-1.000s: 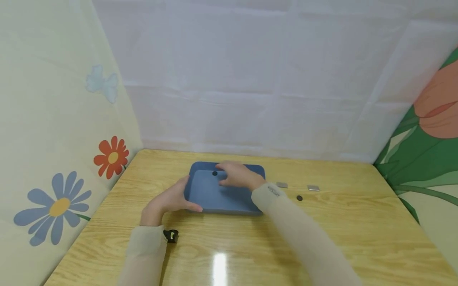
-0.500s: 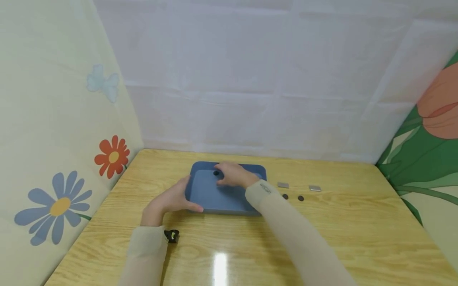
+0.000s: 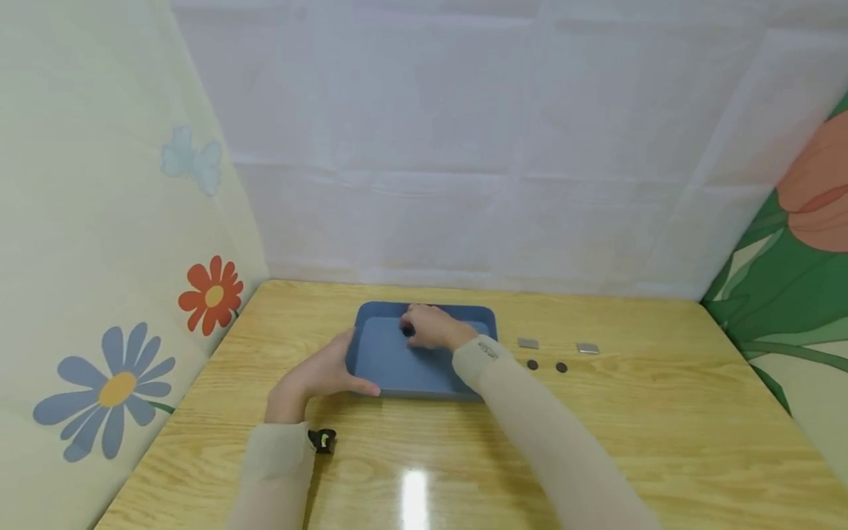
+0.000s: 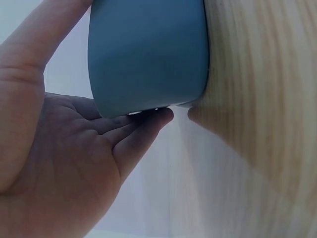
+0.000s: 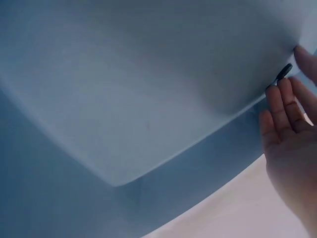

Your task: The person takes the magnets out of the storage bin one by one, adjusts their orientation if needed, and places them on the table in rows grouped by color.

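Note:
A shallow blue tray (image 3: 424, 392) with rounded corners lies on the table. My left hand (image 3: 324, 368) holds its left end, thumb along the near wall and fingers along the far side; in the left wrist view the fingers (image 4: 141, 131) rest against the outer wall. Inside the tray, toward the back, my right hand (image 3: 430, 326) pinches a small black disc (image 3: 407, 330) between thumb and fingers. In the right wrist view the disc (image 5: 284, 71) stands tilted at the fingertips, close over the tray floor.
Right of the tray lie two flat grey rectangular pieces, one nearer (image 3: 528, 343) and one farther right (image 3: 587, 347). In front of them are two more black discs, a left one (image 3: 533, 364) and a right one (image 3: 562, 367). A pale cloth wall (image 3: 424, 184) stands behind the table.
My right fingers have closed in on the black disc in the tray, which now sits tilted between them. The right forearm shifted left, uncovering another disc. My left hand stays on the tray.

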Tool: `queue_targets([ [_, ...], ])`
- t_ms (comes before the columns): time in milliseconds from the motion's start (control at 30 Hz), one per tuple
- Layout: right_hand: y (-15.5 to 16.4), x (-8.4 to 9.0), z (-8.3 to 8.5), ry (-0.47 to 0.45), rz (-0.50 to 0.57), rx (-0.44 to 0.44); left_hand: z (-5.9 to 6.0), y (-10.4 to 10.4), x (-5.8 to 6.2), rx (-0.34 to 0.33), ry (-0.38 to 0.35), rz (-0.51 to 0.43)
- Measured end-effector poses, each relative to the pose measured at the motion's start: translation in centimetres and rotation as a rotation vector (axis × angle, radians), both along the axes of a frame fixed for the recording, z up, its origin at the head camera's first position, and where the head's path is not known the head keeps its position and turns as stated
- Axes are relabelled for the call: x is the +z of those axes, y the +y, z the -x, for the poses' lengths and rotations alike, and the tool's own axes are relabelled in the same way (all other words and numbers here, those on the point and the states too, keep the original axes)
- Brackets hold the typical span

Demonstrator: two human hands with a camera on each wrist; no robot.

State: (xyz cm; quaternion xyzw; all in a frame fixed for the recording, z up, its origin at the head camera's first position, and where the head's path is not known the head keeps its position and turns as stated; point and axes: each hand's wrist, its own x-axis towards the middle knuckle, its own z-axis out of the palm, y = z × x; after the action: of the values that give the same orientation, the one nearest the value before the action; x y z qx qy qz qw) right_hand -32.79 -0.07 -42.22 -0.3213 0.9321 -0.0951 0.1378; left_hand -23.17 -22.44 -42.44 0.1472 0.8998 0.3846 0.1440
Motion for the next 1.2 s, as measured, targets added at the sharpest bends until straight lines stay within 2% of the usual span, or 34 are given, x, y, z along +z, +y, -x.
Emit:
queue_targets([
  [200, 0.4, -0.3, 0.2, -0.083, 0.12, -0.023, -0.1, 0.0, 0.1, 0.004, -0.012, -0.002],
  [367, 0.8, -0.6, 0.5, -0.118, 0.153, -0.041, -0.1, 0.1, 0.2, 0.003, -0.011, 0.009],
  [700, 0.6, -0.6, 0.4, -0.126, 0.148, -0.038, 0.1, 0.0, -0.1, -0.002, -0.015, -0.007],
  [967, 0.9, 0.4, 0.0, -0.123, 0.232, -0.001, 0.4, -0.1, -0.4, -0.029, 0.014, -0.046],
  [1200, 1.0, 1.6, -0.3, -0.112, 0.269, 0.018, 0.5, -0.1, -0.5, -0.041, 0.035, -0.041],
])
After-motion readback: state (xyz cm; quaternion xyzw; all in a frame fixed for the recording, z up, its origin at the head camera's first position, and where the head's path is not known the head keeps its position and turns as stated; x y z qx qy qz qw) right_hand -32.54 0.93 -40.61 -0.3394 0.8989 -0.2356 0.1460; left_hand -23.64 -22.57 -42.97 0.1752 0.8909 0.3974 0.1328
